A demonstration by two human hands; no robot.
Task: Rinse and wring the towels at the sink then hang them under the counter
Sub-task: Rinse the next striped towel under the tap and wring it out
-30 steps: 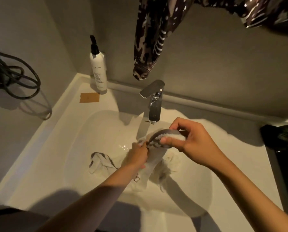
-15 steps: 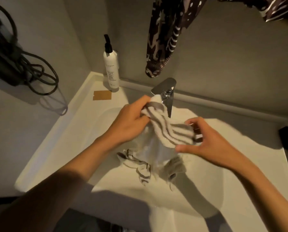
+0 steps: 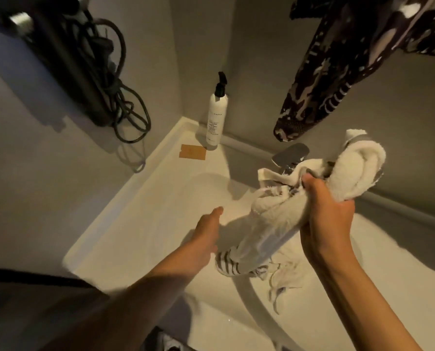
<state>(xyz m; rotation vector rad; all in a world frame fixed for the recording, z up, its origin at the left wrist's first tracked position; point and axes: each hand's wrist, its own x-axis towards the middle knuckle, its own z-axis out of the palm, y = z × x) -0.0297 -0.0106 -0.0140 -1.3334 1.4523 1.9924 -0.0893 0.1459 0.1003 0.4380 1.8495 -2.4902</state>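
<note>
White sink [image 3: 140, 224] filling the middle, its left rim running from near left up to the far corner, with open basin on the left half. Patterned dark cloth [image 3: 320, 79] hanging from above at far right, its lower end just above the faucet [image 3: 291, 154]. Dark cables [image 3: 115, 97] looped on the left wall, blurred, upper part cut off by the frame edge. Towel [image 3: 282, 211] bunched and held up over the basin at right, its striped end drooping into the bowl, its top fold covering part of the faucet. Right hand [image 3: 325, 219] curled tight around the towel's middle, fingers wrapped over the fabric. Left hand [image 3: 206, 236] off the towel, just to its left, fingers straight and reaching toward the far side, holding nothing. White pump bottle [image 3: 216, 117] upright at the far corner, label too small to read. Brown tag [image 3: 192, 152] flat on the ledge just left of it.
</note>
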